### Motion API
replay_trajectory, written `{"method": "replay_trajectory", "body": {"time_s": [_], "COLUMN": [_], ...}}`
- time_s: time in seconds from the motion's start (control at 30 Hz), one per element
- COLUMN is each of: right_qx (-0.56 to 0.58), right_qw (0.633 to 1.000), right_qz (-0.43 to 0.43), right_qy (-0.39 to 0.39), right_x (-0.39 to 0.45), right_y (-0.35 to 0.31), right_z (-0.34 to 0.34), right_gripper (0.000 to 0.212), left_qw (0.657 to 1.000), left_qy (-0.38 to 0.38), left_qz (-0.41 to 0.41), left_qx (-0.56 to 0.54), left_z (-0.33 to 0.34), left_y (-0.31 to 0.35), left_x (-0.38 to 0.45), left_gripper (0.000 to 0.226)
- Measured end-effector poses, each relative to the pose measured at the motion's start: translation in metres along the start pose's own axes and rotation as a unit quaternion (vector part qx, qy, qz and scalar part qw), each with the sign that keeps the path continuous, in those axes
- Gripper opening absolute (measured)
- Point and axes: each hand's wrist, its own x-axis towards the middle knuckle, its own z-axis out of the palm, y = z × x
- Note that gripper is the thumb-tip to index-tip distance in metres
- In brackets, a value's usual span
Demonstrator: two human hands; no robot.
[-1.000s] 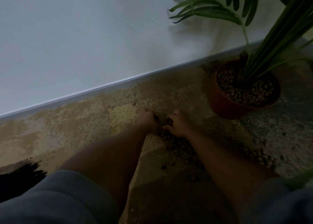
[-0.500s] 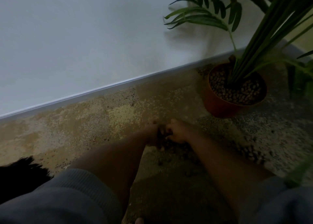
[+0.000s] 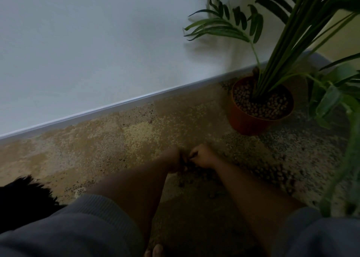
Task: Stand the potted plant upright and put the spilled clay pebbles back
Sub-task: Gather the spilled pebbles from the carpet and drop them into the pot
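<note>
Against the white wall's skirting, head view: the round terracotta-orange plastic pot (image 3: pixel 251 120) stands upright on the speckled beige stone floor (image 3: pixel 116 140), its palm (image 3: pixel 282 42) erect, brown clay pebbles (image 3: pixel 261 105) filling it; I judge that step done. My left hand (image 3: pixel 175 161) and right hand (image 3: pixel 202 156) meet, fingers curled over scattered pebbles; whether they pinch any, I cannot tell. More spilled pebbles (image 3: pixel 272 173) lie right of them, uncollected

White wall (image 3: pixel 87 42) meets a pale skirting board (image 3: pixel 116 106). Mottled tan and grey carpet (image 3: pixel 97 149) below. Dark, fringed shape (image 3: pixel 21 196) at left edge; cannot identify.
</note>
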Motion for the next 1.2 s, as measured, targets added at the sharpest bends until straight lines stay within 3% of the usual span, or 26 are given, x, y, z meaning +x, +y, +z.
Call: {"method": "replay_trajectory", "body": {"time_s": [0.2, 0.33, 0.5, 0.63, 0.7, 0.83, 0.93, 1.03, 1.13, 1.2], "right_qx": [0.115, 0.243, 0.437, 0.528, 0.567, 0.632, 0.657, 0.67, 0.651, 0.641], "right_qw": [0.993, 0.967, 0.89, 0.838, 0.813, 0.765, 0.745, 0.732, 0.749, 0.757], "right_qz": [0.035, 0.071, 0.128, 0.139, 0.134, 0.118, 0.103, 0.096, 0.104, 0.113], "right_qy": [-0.019, -0.024, -0.023, -0.018, -0.022, -0.042, -0.056, -0.07, -0.068, -0.061], "right_x": [-0.005, -0.013, -0.025, -0.03, -0.032, -0.035, -0.038, -0.042, -0.045, -0.046], "right_y": [-0.001, -0.005, -0.005, 0.005, 0.009, 0.015, 0.018, 0.019, 0.017, 0.014], "right_z": [0.002, -0.003, -0.016, -0.02, -0.02, -0.022, -0.022, -0.02, -0.019, -0.019], "right_gripper": [0.016, 0.009, 0.014, 0.011, 0.013, 0.016, 0.017, 0.007, 0.017, 0.019], "left_qw": [1.0, 0.999, 0.998, 0.995, 0.996, 0.984, 0.941, 0.887, 0.789, 0.75], "left_qy": [0.018, 0.032, 0.051, 0.055, 0.052, 0.044, 0.052, -0.015, -0.042, -0.063], "left_qz": [-0.019, -0.006, 0.009, -0.018, -0.049, -0.11, -0.119, -0.135, -0.154, -0.151], "left_qx": [-0.012, 0.004, 0.047, 0.078, 0.045, -0.135, -0.314, -0.442, -0.593, -0.641], "left_z": [0.002, 0.005, 0.012, 0.013, 0.013, 0.012, 0.009, 0.006, 0.007, 0.009], "left_y": [0.002, 0.003, 0.008, 0.013, 0.014, 0.021, 0.029, 0.036, 0.04, 0.04], "left_x": [-0.002, -0.005, -0.006, -0.006, -0.003, -0.002, -0.005, -0.016, -0.025, -0.029], "left_gripper": [0.02, 0.03, 0.033, 0.028, 0.028, 0.029, 0.033, 0.022, 0.02, 0.02]}}
